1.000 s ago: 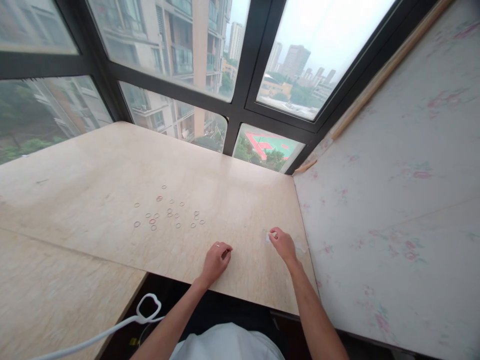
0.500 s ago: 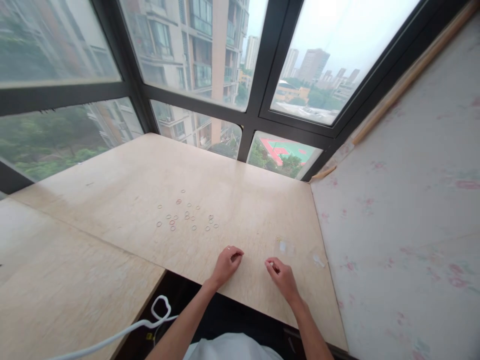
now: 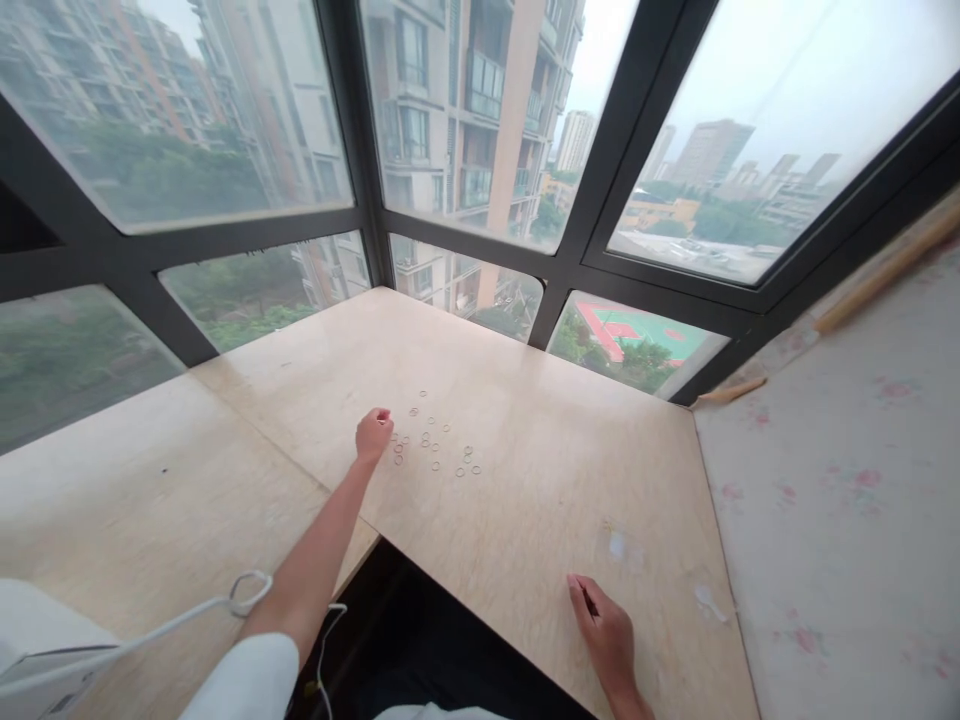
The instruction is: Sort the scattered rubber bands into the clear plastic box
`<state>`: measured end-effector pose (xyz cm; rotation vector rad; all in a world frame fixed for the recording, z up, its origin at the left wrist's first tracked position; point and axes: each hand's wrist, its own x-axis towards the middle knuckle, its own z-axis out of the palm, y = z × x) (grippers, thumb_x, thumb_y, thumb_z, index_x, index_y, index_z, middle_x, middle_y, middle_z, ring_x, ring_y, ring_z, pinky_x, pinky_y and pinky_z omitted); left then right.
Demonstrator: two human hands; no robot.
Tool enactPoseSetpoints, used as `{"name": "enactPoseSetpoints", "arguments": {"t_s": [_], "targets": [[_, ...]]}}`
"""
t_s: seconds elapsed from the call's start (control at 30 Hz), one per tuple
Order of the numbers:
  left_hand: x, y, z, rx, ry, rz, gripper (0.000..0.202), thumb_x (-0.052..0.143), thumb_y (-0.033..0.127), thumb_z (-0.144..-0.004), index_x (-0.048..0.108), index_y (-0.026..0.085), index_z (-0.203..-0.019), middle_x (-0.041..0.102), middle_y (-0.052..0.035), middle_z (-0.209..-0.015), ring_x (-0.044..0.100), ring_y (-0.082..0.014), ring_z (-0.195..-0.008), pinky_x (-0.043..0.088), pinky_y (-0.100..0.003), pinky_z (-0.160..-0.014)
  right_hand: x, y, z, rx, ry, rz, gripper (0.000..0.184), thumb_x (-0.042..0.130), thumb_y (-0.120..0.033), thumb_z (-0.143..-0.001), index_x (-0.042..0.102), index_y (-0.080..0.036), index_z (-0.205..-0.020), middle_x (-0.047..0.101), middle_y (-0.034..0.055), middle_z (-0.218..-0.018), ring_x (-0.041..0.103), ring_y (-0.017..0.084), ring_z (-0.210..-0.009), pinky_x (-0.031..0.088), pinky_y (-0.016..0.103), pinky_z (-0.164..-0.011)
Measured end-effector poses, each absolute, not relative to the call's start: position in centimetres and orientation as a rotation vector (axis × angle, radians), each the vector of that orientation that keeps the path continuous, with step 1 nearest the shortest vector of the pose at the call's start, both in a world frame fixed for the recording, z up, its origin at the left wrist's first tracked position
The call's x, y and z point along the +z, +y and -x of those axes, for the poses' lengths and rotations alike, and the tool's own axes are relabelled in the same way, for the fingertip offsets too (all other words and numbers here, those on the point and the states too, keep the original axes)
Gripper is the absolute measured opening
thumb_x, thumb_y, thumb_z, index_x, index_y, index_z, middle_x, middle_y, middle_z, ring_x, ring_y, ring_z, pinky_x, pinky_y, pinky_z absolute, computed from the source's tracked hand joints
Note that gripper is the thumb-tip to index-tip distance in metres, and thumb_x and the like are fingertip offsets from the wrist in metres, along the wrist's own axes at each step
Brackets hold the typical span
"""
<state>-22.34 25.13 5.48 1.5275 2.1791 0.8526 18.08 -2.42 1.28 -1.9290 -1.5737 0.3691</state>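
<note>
My left hand (image 3: 373,434) reaches to the left edge of a scatter of small thin rings (image 3: 426,441) on the wooden tabletop (image 3: 517,440). Its fingers are closed, and I cannot make out what lies between them. Most of the rings look pale or greenish; a few, such as a reddish ring (image 3: 398,449) close to that hand, are redder. My right hand (image 3: 606,630) is low over the front of the table, thumb and fingertips pinched together. Anything in that pinch is too small to tell. A clear plastic bag (image 3: 616,545) with a white label lies just beyond it.
Another crumpled clear piece of plastic (image 3: 709,603) lies near the papered wall (image 3: 840,500) on the right. A white cable (image 3: 172,625) loops over the table at lower left. Dark-framed windows (image 3: 465,255) border the back. The table has a cut-out front edge (image 3: 450,600).
My left hand has moved from the front of the table forward and left to the rings. My right hand stays near the front, still pinched. The view has turned left.
</note>
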Motion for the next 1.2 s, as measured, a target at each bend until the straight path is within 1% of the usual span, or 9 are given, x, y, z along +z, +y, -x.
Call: {"name": "enactPoseSetpoints", "arguments": {"t_s": [0.13, 0.3, 0.43, 0.67, 0.8, 0.9, 1.03, 1.13, 1.2], "targets": [[5.5, 27.4, 26.2, 0.604, 2.201, -1.7, 0.03, 0.05, 0.012, -0.071, 0.066, 0.015, -0.097, 0.067, -0.01, -0.1, 0.06, -0.024, -0.096, 0.044, -0.031, -0.085, 0.9, -2.5, -18.2, 0.346, -1.553, 1.946, 0.052, 0.037, -0.062, -0.086, 0.071, -0.023, -0.082, 0.072, 0.0064, -0.075, 0.067, 0.022, -0.062, 0.049, 0.027, -0.056], [5.3, 28.6, 26.9, 0.312, 2.127, -1.926, 0.02, 0.05, 0.017, -0.077, 0.069, 0.016, -0.083, 0.064, -0.0125, -0.102, 0.059, -0.0263, -0.096, 0.045, -0.033, -0.082, 0.8, -2.4, -18.2, 0.318, -1.563, 1.977, 0.052, 0.036, -0.062, -0.086, 0.07, -0.024, -0.081, 0.071, 0.0047, -0.071, 0.066, 0.021, -0.059, 0.047, 0.026, -0.053], [5.4, 29.1, 26.0, 0.14, 2.104, -2.012, 0.019, 0.049, 0.019, -0.079, 0.067, 0.015, -0.083, 0.062, -0.0158, -0.105, 0.057, -0.0299, -0.101, 0.044, -0.039, -0.083, 1.0, -2.3, -18.0, 0.29, -1.584, 1.992, 0.055, 0.033, -0.062, -0.087, 0.07, -0.022, -0.08, 0.069, 0.0049, -0.066, 0.064, 0.02, -0.055, 0.044, 0.026, -0.051], [6.3, 29.7, 25.4, -0.014, 2.099, -1.978, 0.011, 0.06, 0.021, -0.071, 0.065, 0.014, -0.078, 0.065, -0.0175, -0.101, 0.059, -0.0316, -0.1, 0.045, -0.039, -0.082, 1.2, -2.3, -18.0, 0.312, -1.611, 2.012, 0.056, 0.032, -0.06, -0.089, 0.07, -0.02, -0.081, 0.069, 0.0046, -0.068, 0.063, 0.018, -0.056, 0.042, 0.024, -0.053], [6.8, 29.3, 24.9, 0.039, 2.059, -1.918, 0.005, 0.063, 0.019, -0.063, 0.061, 0.014, -0.064, 0.068, -0.0151, -0.087, 0.062, -0.0312, -0.091, 0.046, -0.036, -0.076, 1.0, -2.4, -18.1, 0.319, -1.619, 1.995, 0.054, 0.032, -0.058, -0.09, 0.069, -0.02, -0.081, 0.068, 0.0042, -0.067, 0.062, 0.017, -0.055, 0.041, 0.023, -0.053], [7.3, 28.6, 23.4, 0.182, 1.973, -1.881, 0.006, 0.062, 0.02, -0.062, 0.06, 0.015, -0.06, 0.068, -0.01, -0.075, 0.064, -0.0275, -0.082, 0.046, -0.031, -0.069, 0.9, -2.4, -18.1, 0.31, -1.619, 1.973, 0.053, 0.032, -0.056, -0.092, 0.069, -0.019, -0.08, 0.068, 0.0044, -0.066, 0.061, 0.017, -0.055, 0.04, 0.023, -0.053], [7.8, 27.1, 19.2, 0.422, 1.756, -1.812, 0.011, 0.057, 0.025, -0.068, 0.06, 0.015, -0.07, 0.067, -0.0037, -0.067, 0.065, -0.0182, -0.066, 0.046, -0.023, -0.059, 0.9, -2.2, -18.0, 0.297, -1.629, 1.93, 0.05, 0.033, -0.051, -0.093, 0.068, -0.019, -0.079, 0.067, 0.0042, -0.065, 0.06, 0.016, -0.055, 0.039, 0.023, -0.053], [7.9, 25.3, 14.4, 0.585, 1.584, -1.745, 0.02, 0.054, 0.031, -0.074, 0.06, 0.014, -0.083, 0.069, -0.0046, -0.076, 0.065, -0.0143, -0.063, 0.046, -0.02, -0.053, 1.1, -2.1, -17.9, 0.309, -1.62, 1.903, 0.048, 0.033, -0.048, -0.094, 0.068, -0.018, -0.078, 0.066, 0.004, -0.064, 0.059, 0.015, -0.054, 0.038, 0.022, -0.054], [7.7, 23.6, 10.7, 0.737, 1.427, -1.625, 0.024, 0.057, 0.033, -0.074, 0.059, 0.013, -0.088, 0.069, -0.0054, -0.079, 0.063, -0.0125, -0.059, 0.044, -0.02, -0.05, 1.3, -2.1, -17.8, 0.327, -1.605, 1.895, 0.046, 0.034, -0.046, -0.094, 0.067, -0.018, -0.079, 0.065, 0.0034, -0.064, 0.058, 0.015, -0.055, 0.038, 0.022, -0.055]]}}
